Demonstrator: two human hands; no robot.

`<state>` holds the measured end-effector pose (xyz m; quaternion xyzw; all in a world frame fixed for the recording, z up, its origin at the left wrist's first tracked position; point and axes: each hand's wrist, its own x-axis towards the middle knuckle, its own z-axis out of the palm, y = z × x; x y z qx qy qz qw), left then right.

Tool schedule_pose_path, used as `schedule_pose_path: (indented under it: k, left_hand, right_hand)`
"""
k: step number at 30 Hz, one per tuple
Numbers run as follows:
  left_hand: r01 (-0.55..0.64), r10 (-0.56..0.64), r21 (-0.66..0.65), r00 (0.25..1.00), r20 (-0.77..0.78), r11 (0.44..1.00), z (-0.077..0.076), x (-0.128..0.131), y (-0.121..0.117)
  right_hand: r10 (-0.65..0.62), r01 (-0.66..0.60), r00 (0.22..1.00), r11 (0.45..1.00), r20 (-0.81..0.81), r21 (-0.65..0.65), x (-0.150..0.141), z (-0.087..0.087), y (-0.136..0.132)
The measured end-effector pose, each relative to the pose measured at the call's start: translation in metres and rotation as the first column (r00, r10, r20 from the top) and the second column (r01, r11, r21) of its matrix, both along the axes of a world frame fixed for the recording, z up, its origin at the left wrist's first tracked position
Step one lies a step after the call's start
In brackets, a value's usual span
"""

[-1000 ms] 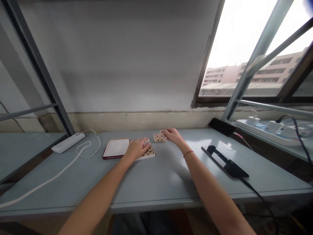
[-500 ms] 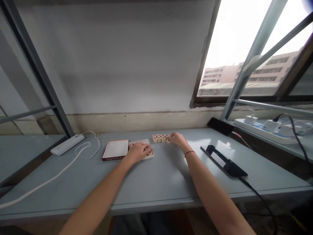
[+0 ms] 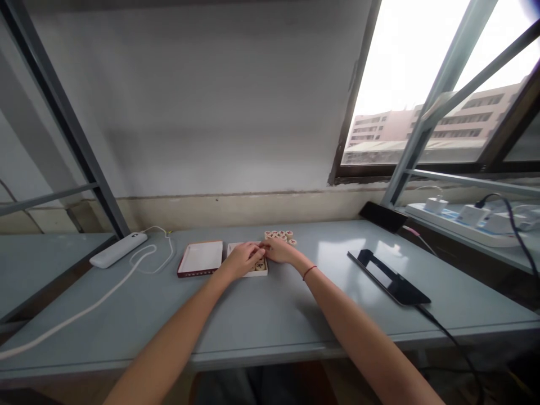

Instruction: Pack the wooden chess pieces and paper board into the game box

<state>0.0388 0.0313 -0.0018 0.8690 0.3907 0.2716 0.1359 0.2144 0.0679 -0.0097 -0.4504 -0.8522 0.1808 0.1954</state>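
Observation:
Round wooden Chinese chess pieces [image 3: 260, 264] with dark marks lie in a shallow white box [image 3: 258, 274]. My left hand [image 3: 243, 260] covers much of that box, its fingers curled over the pieces. At the box's right side, my right hand [image 3: 279, 250] has its fingertips pinched together and meeting those of my left hand. Whatever is between the fingers of either hand is hidden. More Chinese chess pieces [image 3: 276, 235] stand in two rows on the desk behind my right hand, a red mark showing on some. One piece [image 3: 292, 242] ends the front row.
Left of the white box lies a box lid [image 3: 202, 256] with a red edge, inside up. A white power strip [image 3: 118, 250] and its cable are farther left. On the right are a black tablet [image 3: 388, 278] with a cable and a dark phone-like slab [image 3: 383, 217].
My right hand has left the end of the piece rows and moved left to meet my left hand at the box. The last front piece is now uncovered. My left hand has shifted slightly.

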Motion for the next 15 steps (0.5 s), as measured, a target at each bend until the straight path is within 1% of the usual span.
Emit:
schedule_pose_path:
  k: [3,10,13,15]
  left_hand:
    - [-0.004,0.005,-0.008,0.998,0.062,1.0,-0.0004,0.0002,0.0016]
    - [0.002,0.003,-0.052,0.996,0.089,0.999,-0.0035,-0.0006,0.0025]
    - [0.0,0.003,-0.063,0.999,0.054,0.998,-0.0028,-0.0009,0.0001]
    - [-0.014,0.015,-0.043,1.0,0.016,0.999,-0.0018,-0.0017,-0.0013]
  right_hand:
    - [0.039,-0.04,0.999,0.999,-0.02,-0.022,-0.001,-0.0023,0.0005]
    - [0.006,-0.011,0.999,0.992,-0.04,-0.128,-0.0004,-0.007,0.0044]
    - [0.019,-0.039,0.993,0.985,-0.119,-0.168,-0.0004,-0.0041,0.0042]
    - [-0.005,-0.033,0.981,0.981,-0.194,-0.192,0.0031,0.0024,0.003]
